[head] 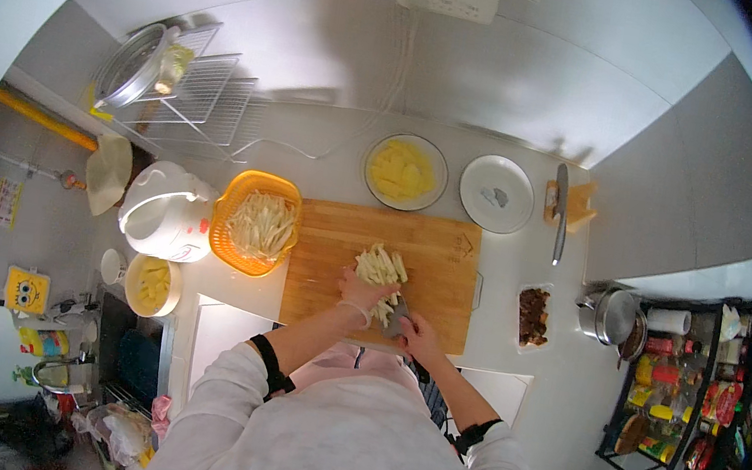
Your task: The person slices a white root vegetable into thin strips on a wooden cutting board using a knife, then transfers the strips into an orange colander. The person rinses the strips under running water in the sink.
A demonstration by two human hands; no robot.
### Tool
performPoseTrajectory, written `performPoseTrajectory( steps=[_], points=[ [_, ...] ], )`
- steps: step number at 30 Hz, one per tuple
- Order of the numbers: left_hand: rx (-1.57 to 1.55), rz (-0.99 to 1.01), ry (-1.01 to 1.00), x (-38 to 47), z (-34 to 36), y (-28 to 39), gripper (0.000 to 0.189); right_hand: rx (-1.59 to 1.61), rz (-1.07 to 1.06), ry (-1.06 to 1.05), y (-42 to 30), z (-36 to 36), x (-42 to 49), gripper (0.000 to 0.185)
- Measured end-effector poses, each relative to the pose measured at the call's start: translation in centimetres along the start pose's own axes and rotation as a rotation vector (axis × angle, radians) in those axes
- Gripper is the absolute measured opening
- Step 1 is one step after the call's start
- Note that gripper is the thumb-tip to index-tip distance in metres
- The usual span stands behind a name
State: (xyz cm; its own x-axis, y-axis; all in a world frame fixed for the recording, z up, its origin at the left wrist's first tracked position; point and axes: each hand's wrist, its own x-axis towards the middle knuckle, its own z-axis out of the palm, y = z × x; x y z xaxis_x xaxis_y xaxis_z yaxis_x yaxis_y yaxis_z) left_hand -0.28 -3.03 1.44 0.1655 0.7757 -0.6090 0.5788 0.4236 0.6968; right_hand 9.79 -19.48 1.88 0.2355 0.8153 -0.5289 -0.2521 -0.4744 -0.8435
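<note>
A wooden cutting board (324,238) lies before me with a heap of pale, whitish-green vegetable sticks (380,263) on it. My left hand (363,294) grips this heap from the left, its fingers spread over the pieces. In my right hand (420,338) is the handle of a kitchen knife (398,317). Its grey blade stands close against the right side of the heap, near the board's front edge. Touching or nearly touching the board's left side, an orange plastic basket (219,230) holds thin pale strips (262,224).
Behind the board stand a plate of yellow slices (400,169) and a white plate with small grey pieces (496,196). Another knife (559,215) and a tray of dark brown food (533,317) lie right. A white bucket (168,211) and a tub of yellow chunks (153,284) stand left.
</note>
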Motion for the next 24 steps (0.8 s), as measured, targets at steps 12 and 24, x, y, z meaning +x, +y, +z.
performPoseTrajectory(
  steps=[12,24],
  points=[
    [-0.321,0.204,-0.004,-0.8,-8.6,2.7,0.110,-0.520,-0.281,0.055,-8.1,4.6,-0.2,0.023],
    [-0.517,-0.036,0.140,4.9,-26.2,4.6,0.092,-0.666,-0.492,-0.067,-19.1,15.2,9.7,0.028]
  ],
)
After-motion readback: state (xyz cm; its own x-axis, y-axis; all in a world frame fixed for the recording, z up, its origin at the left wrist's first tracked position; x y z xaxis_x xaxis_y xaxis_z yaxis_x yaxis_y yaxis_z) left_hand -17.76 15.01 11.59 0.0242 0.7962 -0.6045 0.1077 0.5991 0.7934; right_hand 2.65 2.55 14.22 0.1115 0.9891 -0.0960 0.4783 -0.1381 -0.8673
